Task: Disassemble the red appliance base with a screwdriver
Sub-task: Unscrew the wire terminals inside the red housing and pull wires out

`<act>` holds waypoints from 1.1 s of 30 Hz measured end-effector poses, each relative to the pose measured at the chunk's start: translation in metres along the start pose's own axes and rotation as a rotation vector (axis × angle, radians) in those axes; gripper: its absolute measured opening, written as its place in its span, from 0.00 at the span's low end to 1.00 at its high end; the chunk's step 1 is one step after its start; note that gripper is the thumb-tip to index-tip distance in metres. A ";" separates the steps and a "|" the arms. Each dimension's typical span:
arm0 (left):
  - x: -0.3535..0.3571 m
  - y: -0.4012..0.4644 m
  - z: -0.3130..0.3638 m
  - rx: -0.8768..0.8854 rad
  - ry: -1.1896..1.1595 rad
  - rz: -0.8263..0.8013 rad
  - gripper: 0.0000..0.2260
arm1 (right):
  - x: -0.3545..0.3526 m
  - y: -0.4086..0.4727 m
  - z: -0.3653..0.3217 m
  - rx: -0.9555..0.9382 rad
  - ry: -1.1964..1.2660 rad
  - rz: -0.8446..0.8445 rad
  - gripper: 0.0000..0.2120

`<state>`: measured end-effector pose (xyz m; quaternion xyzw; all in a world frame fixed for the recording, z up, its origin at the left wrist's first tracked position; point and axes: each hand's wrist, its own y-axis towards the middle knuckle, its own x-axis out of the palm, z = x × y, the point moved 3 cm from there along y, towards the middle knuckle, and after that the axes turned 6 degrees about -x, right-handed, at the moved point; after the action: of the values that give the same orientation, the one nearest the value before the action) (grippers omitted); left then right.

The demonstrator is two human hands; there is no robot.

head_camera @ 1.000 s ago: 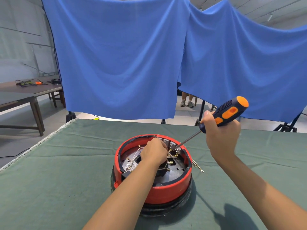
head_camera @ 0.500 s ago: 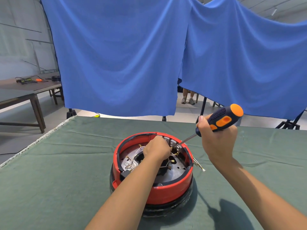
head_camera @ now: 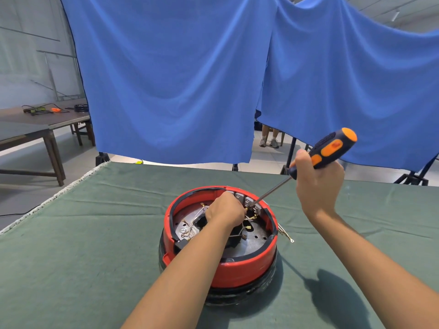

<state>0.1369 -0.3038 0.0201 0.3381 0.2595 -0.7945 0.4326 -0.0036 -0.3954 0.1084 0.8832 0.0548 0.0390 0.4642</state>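
The round red appliance base [head_camera: 240,269] stands upside down on the green table cloth, its metal plate, wires and terminals exposed. My left hand [head_camera: 225,211] reaches inside it with fingers curled down among the wires near the grey terminal block [head_camera: 249,201]; what they hold is hidden. My right hand [head_camera: 318,186] grips the blue and orange screwdriver [head_camera: 327,150] by the handle. Its shaft slants down to the left, and the tip sits at the terminal block beside my left fingers.
Loose wires with ring ends [head_camera: 286,235] hang over the base's right rim onto the cloth. Blue sheets [head_camera: 180,79] hang behind the table [head_camera: 83,233]. A wooden table [head_camera: 35,124] with small tools stands far left. A person's feet [head_camera: 268,142] show under the sheets.
My right hand dipped closer to the base half a second ago and now sits slightly higher, the screwdriver handle tilted more upright. The left hand stays inside the base.
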 end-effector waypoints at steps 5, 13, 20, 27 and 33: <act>0.000 0.000 0.000 -0.002 0.006 0.002 0.11 | 0.006 0.015 0.015 0.091 -0.008 0.049 0.18; -0.001 -0.002 0.001 -0.004 0.008 0.001 0.11 | 0.004 0.018 0.017 0.127 0.019 0.075 0.18; -0.001 -0.004 0.001 -0.004 0.001 0.002 0.11 | 0.000 -0.017 -0.019 -0.183 -0.025 -0.046 0.16; -0.001 -0.003 0.001 -0.005 0.003 -0.006 0.11 | 0.003 0.006 0.003 -0.020 -0.011 0.002 0.21; -0.001 -0.001 0.000 -0.008 0.012 -0.006 0.12 | 0.010 0.022 0.023 0.114 -0.042 0.065 0.21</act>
<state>0.1362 -0.3029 0.0214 0.3405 0.2661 -0.7927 0.4299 0.0108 -0.4249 0.1133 0.9102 0.0184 0.0325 0.4124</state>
